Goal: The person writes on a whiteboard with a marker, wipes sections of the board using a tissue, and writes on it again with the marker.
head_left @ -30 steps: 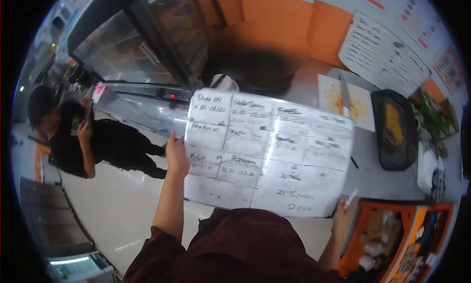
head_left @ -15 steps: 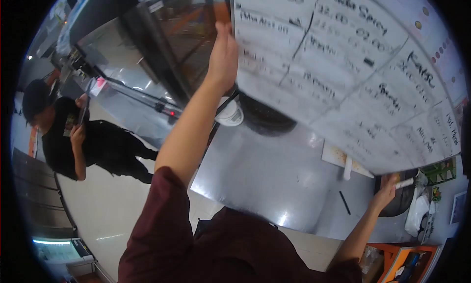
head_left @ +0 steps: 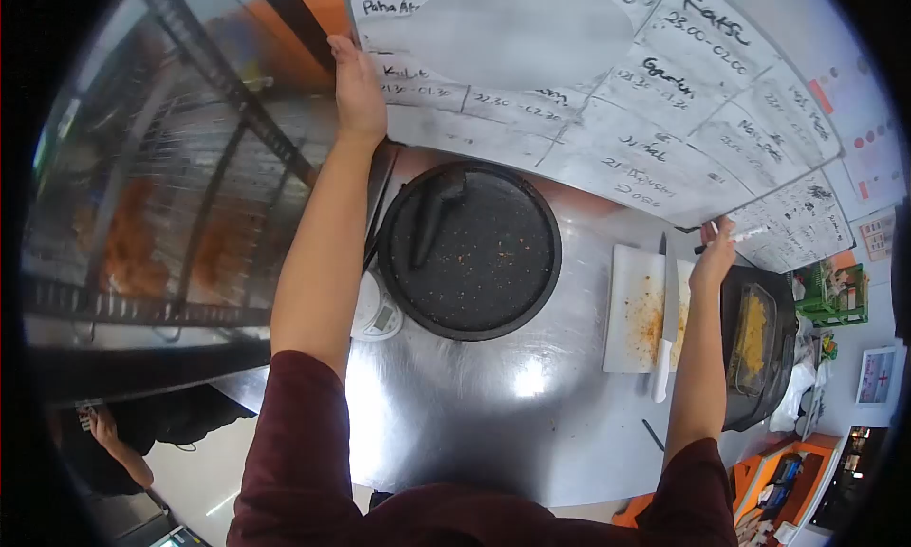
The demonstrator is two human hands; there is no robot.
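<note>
A whiteboard (head_left: 531, 129) ruled into boxes with black handwriting fills the upper part of the view, tilted above the counter. My left hand (head_left: 361, 96) grips its left edge, fingers mostly behind the board. At the lower right edge, my right hand (head_left: 716, 248) is closed around a white marker (head_left: 750, 234); whether it also supports the board I cannot tell. Below the board lies a black round pan (head_left: 474, 291) with crumbs and a dark handled tool (head_left: 432, 224) in it. Beside my right forearm, a knife (head_left: 670, 310) rests on a stained white cutting board (head_left: 631, 310).
On the left, a glass display case (head_left: 180, 167) holds fried food. A kitchen scale (head_left: 381, 319) stands by the pan on the steel counter (head_left: 493, 414). Right are a container of yellow food (head_left: 752, 338) and a green crate (head_left: 837, 296). A person in black (head_left: 171, 424) is lower left.
The whiteboard and both hands have shifted left and up in view. The pan, knife and display case now show more fully, and the other person appears lower, partly hidden by the case.
</note>
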